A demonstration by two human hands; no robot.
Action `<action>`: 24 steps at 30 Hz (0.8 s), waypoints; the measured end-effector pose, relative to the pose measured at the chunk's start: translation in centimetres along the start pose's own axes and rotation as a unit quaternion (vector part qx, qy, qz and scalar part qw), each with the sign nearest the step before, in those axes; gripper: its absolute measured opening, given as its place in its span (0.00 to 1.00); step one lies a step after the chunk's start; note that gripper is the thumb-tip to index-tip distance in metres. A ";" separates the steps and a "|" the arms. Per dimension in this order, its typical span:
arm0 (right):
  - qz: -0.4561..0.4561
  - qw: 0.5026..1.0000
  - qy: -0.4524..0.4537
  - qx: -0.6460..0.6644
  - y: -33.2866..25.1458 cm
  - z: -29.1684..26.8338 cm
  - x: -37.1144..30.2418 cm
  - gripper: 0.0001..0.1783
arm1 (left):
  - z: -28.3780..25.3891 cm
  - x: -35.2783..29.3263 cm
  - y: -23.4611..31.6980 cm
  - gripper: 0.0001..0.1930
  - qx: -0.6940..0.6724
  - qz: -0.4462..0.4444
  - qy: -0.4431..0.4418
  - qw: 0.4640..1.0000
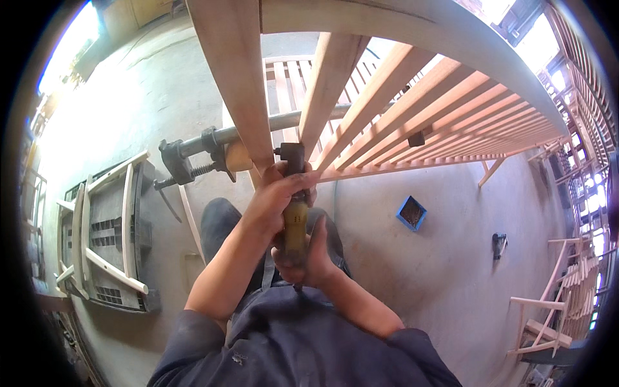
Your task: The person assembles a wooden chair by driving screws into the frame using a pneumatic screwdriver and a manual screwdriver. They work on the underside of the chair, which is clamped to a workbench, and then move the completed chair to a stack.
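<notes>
Power tool [296,224], yellow-bodied with a dark angled head [293,155], is gripped by two hands: the left hand [273,198] closes around its neck, thumb laid across the front, and the right hand [317,257] wraps its rear end. The tool stands in front of the person's body, head uppermost, and its short nose points left, close to the side of a broad wooden post [238,77]; whether the two touch, I cannot tell.

Just left of that post, a pale wood block [238,157] sits against the end of a metal bar clamp [173,158], whose long bar runs on past the slats [364,103]. These fan off to the right between a curved rail [412,26] and a straight one.

Farther out, a blue box [419,224] with dark contents rests on the grey floor [387,277], well apart from a second, dark tool [497,246]. Off to the left, slender wooden pieces [116,271] lie over a black pallet [149,235]. Loose wooden frames and sticks [577,280] crowd the right edge.
</notes>
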State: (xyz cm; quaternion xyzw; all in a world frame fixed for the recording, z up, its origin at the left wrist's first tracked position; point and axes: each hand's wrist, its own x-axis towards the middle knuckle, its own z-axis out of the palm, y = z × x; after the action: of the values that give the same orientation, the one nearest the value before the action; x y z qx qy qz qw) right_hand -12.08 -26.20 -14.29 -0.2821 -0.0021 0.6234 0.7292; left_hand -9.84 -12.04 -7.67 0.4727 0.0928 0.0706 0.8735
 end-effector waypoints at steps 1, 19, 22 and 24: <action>0.013 1.000 0.003 0.008 -0.1 0.0 -0.2 0.60 | 0.1 0.1 -0.1 0.09 -0.016 0.000 -0.001 1.000; 0.008 1.000 -0.021 -0.008 -0.1 -0.4 -0.1 0.55 | 0.4 -0.2 0.0 0.07 -0.015 0.010 0.011 1.000; -0.012 1.000 0.000 -0.021 -0.5 -0.5 0.4 0.62 | 1.0 -0.1 0.4 0.06 -0.025 0.011 0.024 0.999; -0.010 1.000 -0.001 0.005 -0.2 -0.3 -0.1 0.63 | 0.6 0.0 0.0 0.06 -0.028 -0.002 0.017 0.999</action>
State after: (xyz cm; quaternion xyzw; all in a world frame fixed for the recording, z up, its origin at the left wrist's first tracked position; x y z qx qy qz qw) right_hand -11.79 -26.46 -14.37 -0.2779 -0.0029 0.6162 0.7370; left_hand -9.70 -12.56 -7.35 0.4463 0.1063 0.0794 0.8850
